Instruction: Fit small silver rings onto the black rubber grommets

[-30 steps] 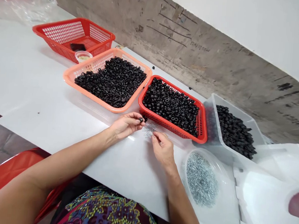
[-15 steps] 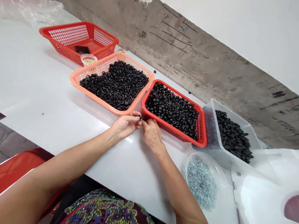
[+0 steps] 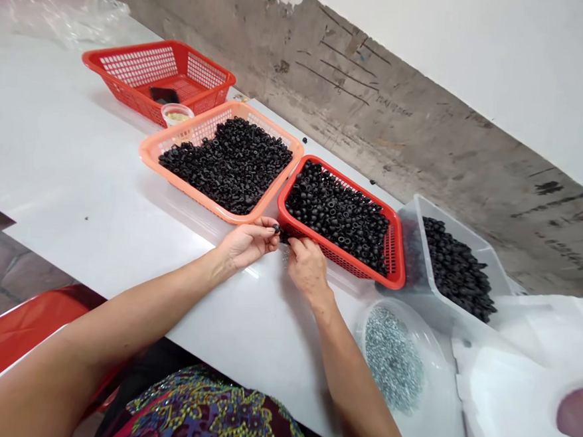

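Note:
My left hand pinches a small black ring-shaped part between thumb and forefinger, just in front of the baskets. Close beside it, my right hand has its thumb and fingers drawn together at the near edge of the red basket. Whatever those fingertips hold, if anything, is too small to make out. Tiny silvery bits lie on the table between the hands. Round black parts with holes fill the red basket, and smaller black rings fill the orange basket to its left.
At right stand a clear bin of black parts and a round tub of small silvery pieces. A second red basket, a small cup and a plastic bag are farther left. The wall runs behind.
My right hand has drawn slightly away to the right, widening the gap between the hands. The left hand keeps its pinch on the black part. The view has shifted a little.

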Action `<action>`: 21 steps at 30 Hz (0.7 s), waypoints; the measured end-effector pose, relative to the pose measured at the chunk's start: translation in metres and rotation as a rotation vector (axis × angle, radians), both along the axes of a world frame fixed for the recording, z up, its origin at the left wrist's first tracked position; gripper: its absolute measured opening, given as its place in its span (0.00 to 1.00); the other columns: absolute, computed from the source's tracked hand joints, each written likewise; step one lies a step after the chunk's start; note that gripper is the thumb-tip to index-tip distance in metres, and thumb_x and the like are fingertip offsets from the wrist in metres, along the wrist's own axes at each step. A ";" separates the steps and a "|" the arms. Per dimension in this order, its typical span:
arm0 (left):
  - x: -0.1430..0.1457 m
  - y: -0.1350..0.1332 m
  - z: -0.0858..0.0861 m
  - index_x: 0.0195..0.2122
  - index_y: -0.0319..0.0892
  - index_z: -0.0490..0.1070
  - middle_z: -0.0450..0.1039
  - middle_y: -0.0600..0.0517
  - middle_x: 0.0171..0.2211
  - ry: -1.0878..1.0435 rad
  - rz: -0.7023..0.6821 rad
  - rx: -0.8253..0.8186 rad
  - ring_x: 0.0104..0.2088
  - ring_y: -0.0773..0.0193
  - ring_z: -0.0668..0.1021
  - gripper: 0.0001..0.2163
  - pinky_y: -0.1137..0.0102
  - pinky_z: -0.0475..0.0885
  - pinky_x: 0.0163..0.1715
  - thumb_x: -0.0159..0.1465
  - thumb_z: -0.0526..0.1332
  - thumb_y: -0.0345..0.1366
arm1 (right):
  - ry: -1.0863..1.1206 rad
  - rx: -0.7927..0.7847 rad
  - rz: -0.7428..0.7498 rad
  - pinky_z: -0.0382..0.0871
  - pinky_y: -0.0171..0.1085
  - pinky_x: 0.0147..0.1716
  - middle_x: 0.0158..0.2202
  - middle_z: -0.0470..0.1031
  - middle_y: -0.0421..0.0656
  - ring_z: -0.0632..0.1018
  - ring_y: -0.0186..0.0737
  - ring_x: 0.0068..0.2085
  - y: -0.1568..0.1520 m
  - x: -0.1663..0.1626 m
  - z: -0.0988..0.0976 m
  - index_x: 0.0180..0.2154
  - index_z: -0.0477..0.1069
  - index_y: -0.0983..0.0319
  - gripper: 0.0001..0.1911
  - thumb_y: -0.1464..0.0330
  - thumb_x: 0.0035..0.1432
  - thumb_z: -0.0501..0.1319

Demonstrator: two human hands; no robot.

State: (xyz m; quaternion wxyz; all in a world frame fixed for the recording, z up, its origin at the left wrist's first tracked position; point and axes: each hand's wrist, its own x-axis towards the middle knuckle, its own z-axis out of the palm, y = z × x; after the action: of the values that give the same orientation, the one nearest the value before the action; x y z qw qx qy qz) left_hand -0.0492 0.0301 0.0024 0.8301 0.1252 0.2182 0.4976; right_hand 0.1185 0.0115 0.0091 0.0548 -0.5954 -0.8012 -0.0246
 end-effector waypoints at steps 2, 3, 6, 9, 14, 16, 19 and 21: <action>0.000 0.000 -0.001 0.29 0.35 0.72 0.70 0.51 0.23 0.014 0.002 0.010 0.24 0.65 0.74 0.07 0.71 0.67 0.27 0.49 0.61 0.21 | -0.051 -0.031 -0.010 0.66 0.38 0.43 0.41 0.75 0.49 0.72 0.46 0.45 0.000 -0.005 0.001 0.47 0.74 0.61 0.16 0.73 0.63 0.50; 0.000 0.000 -0.001 0.29 0.35 0.72 0.70 0.51 0.23 0.022 0.003 0.014 0.24 0.65 0.74 0.07 0.71 0.68 0.27 0.49 0.61 0.21 | -0.077 -0.046 -0.011 0.66 0.38 0.43 0.41 0.74 0.50 0.72 0.46 0.46 0.001 -0.009 0.002 0.48 0.73 0.61 0.17 0.73 0.64 0.50; 0.000 0.001 -0.002 0.28 0.35 0.72 0.70 0.51 0.23 0.037 0.001 0.022 0.24 0.66 0.74 0.06 0.71 0.68 0.28 0.49 0.61 0.21 | -0.144 -0.096 -0.021 0.67 0.39 0.41 0.41 0.74 0.51 0.73 0.47 0.46 0.006 -0.020 0.000 0.51 0.71 0.61 0.18 0.73 0.64 0.49; 0.001 0.001 -0.003 0.28 0.35 0.72 0.70 0.51 0.23 0.037 -0.003 0.025 0.24 0.65 0.74 0.06 0.71 0.68 0.28 0.49 0.61 0.21 | -0.169 -0.118 -0.026 0.68 0.40 0.39 0.41 0.74 0.54 0.74 0.49 0.46 0.010 -0.026 -0.004 0.50 0.71 0.63 0.18 0.75 0.63 0.49; 0.001 0.002 -0.004 0.29 0.36 0.71 0.70 0.51 0.24 0.047 -0.017 0.057 0.24 0.66 0.74 0.07 0.72 0.66 0.26 0.49 0.61 0.21 | -0.127 -0.057 -0.008 0.68 0.39 0.37 0.39 0.75 0.54 0.75 0.49 0.44 0.011 -0.026 -0.010 0.46 0.74 0.62 0.16 0.73 0.63 0.51; 0.001 0.002 -0.003 0.28 0.36 0.72 0.70 0.51 0.24 0.052 -0.022 0.064 0.24 0.67 0.74 0.06 0.72 0.66 0.26 0.49 0.62 0.22 | -0.043 -0.055 -0.024 0.68 0.38 0.35 0.37 0.76 0.52 0.76 0.46 0.39 0.009 -0.024 -0.008 0.46 0.75 0.61 0.16 0.72 0.62 0.51; 0.001 0.000 -0.002 0.28 0.35 0.72 0.70 0.52 0.24 0.064 -0.041 0.084 0.25 0.67 0.74 0.06 0.72 0.67 0.27 0.49 0.63 0.22 | 0.326 -0.089 -0.026 0.69 0.37 0.35 0.35 0.77 0.48 0.77 0.42 0.35 0.004 -0.017 0.000 0.44 0.76 0.61 0.16 0.71 0.61 0.52; 0.003 -0.002 -0.001 0.28 0.35 0.73 0.71 0.52 0.24 0.076 -0.071 0.103 0.25 0.66 0.75 0.06 0.72 0.67 0.27 0.49 0.64 0.22 | 0.691 -0.184 -0.058 0.70 0.36 0.33 0.33 0.78 0.45 0.76 0.39 0.32 -0.003 -0.009 0.005 0.42 0.77 0.62 0.15 0.70 0.59 0.54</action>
State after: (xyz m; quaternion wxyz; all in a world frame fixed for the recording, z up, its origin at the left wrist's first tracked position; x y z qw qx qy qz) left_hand -0.0463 0.0278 0.0009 0.8309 0.1941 0.2190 0.4732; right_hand 0.1099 0.0086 0.0138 0.2677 -0.5937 -0.7169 0.2487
